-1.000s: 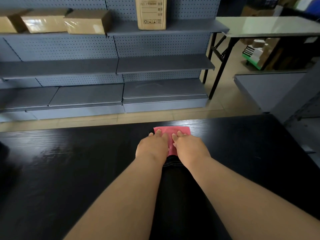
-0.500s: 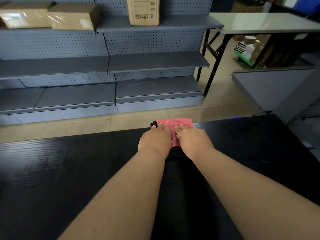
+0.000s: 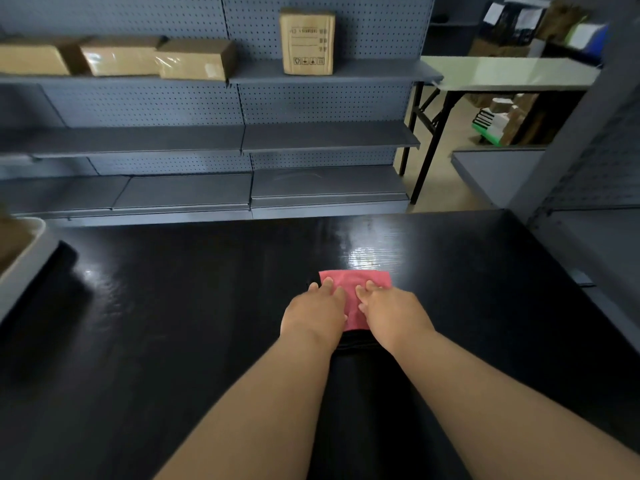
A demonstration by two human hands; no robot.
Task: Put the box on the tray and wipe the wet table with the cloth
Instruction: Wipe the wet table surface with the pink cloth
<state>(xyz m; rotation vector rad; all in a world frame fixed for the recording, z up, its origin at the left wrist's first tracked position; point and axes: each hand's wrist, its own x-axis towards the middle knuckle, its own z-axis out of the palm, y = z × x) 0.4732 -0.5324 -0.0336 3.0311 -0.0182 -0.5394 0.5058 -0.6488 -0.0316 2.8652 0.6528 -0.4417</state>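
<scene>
A folded pink cloth [image 3: 356,289] lies flat on the black table [image 3: 173,341], right of centre. My left hand [image 3: 313,315] presses on its left part and my right hand [image 3: 391,310] on its right part, fingers spread over the fabric. Much of the cloth's near half is hidden under the two hands. A wet sheen [image 3: 363,258] shows on the table just beyond the cloth, and another shiny patch [image 3: 100,282] lies at the left. At the left edge a grey tray [image 3: 24,271] stands on the table with a brown box [image 3: 8,242] inside it, mostly cut off.
Grey pegboard shelves [image 3: 242,140] stand beyond the table, with cardboard boxes [image 3: 306,41] on the top shelf. A folding table [image 3: 512,72] is at the back right. A grey shelf unit [image 3: 588,168] borders the table's right side.
Both hands have drawn the cloth back from the table's far edge toward me. The view has shifted, so more table lies beyond the cloth and the tray shows at the left.
</scene>
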